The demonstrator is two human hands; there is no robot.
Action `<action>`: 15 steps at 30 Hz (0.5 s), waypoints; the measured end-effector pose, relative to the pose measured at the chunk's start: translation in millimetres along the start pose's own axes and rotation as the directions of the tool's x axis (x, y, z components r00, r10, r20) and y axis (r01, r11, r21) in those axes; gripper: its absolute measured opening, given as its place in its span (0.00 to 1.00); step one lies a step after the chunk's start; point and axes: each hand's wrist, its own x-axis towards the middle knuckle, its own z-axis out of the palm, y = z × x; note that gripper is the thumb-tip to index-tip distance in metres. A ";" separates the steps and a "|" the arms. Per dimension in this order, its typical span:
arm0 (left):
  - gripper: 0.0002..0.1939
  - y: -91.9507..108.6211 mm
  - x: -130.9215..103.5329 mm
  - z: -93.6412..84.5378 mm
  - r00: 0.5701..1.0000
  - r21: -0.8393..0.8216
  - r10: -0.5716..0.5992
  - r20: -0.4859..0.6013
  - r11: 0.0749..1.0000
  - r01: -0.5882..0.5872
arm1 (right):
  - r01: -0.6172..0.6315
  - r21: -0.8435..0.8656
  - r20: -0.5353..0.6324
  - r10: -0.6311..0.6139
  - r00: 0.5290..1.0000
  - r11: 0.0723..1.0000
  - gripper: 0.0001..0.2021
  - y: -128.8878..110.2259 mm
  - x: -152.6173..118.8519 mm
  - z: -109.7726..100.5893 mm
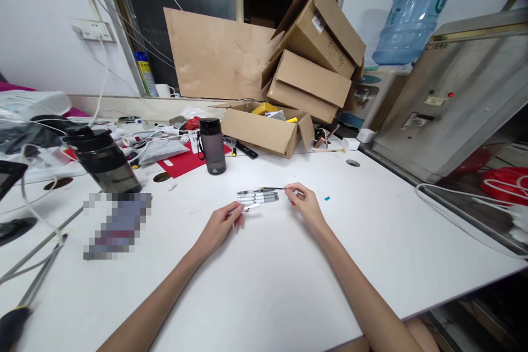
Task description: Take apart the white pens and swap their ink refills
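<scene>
Pens (pixel 270 197): side by side in mid desk (pixel 256 286), between the two hands; they overlap, looks like about four, but I can't swear to the count
Left hand (pixel 221 224): grip closed around a white pen (pixel 254 206), just on the near side of the row; the fingers hide its left end
Right hand (pixel 308 210): grip pinched on the right end of a thin dark stick (pixel 274 189) along the row's far side; too small to tell what it is exactly
Pixelated thing (pixel 119 225): lies left of the hands, totally unreadable
Left edge: a dark device (pixel 10 176) gets cut off by the frame
Cardboard boxes: I count three; the open box (pixel 259 131) has yellow stuff and a pale packet in it, the lower box (pixel 311 82) and upper box (pixel 322 27) are piled behind, insides hidden
Drink bottles: two, a dark tumbler (pixel 213 151) upright and a shaker (pixel 107 162) near the cables, contents hard to make out
Water jug (pixel 414 16): one, upside down on the dispenser (pixel 367 93)
Mug (pixel 164 91): one, white, on the sill, can't see inside
</scene>
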 end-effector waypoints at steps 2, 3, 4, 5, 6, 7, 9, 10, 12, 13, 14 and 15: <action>0.22 -0.3 0.1 0.1 1.000 0.002 -0.007 0.001 1.000 0.007 | 0.000 0.008 -0.004 0.000 1.000 1.000 0.16 -0.3 0.1 0.0; 0.22 -0.5 0.2 0.2 1.000 0.004 -0.010 0.002 1.000 0.010 | -0.002 0.015 -0.006 0.002 1.000 1.000 0.16 -0.7 0.1 0.1; 0.23 -0.6 0.4 0.3 1.000 0.008 -0.011 0.002 1.000 0.011 | -0.006 0.022 -0.007 0.006 1.000 1.000 0.16 -1.4 -0.1 0.1; 0.23 -0.7 0.6 0.4 1.000 0.011 -0.011 0.003 1.000 0.011 | -0.011 0.029 -0.009 0.012 1.000 1.000 0.16 -2.1 -0.3 0.2; 0.23 -0.7 0.7 0.6 1.000 0.015 -0.012 0.003 1.000 0.011 | -0.018 0.036 -0.011 0.018 1.000 0.999 0.16 -3.0 -0.5 0.3; 0.23 -0.7 0.8 0.7 1.000 0.016 -0.012 0.002 1.000 0.012 | -0.025 0.042 -0.013 0.025 1.000 0.999 0.15 -3.9 -0.7 0.3; 0.23 -0.9 0.9 0.9 1.000 0.014 -0.015 0.002 1.000 0.015 | -0.038 0.053 -0.017 0.039 0.999 0.998 0.15 -6.0 -1.1 0.0; 0.23 -1.0 0.8 0.9 1.000 0.011 -0.016 0.004 1.000 0.016 | -0.045 0.057 -0.021 0.046 0.999 0.997 0.14 -6.9 -1.3 -0.2; 0.23 -1.2 0.6 0.9 1.000 0.008 -0.016 0.008 1.000 0.016 | -0.053 0.055 -0.030 0.055 0.998 0.997 0.15 -8.2 -1.3 -1.0; 0.23 -1.4 0.6 0.8 1.000 0.010 -0.014 0.008 1.000 0.014 | -0.053 0.052 -0.033 0.055 0.998 0.997 0.16 -8.4 -1.1 -1.4; 0.23 -1.6 0.6 0.8 1.000 0.014 -0.011 0.007 1.000 0.011 | -0.052 0.048 -0.035 0.053 0.998 0.997 0.17 -8.2 -0.9 -1.9; 0.23 -1.8 0.6 0.8 1.000 0.018 -0.009 0.005 1.000 0.009 | -0.050 0.046 -0.035 0.052 0.998 0.998 0.18 -7.6 -0.5 -2.3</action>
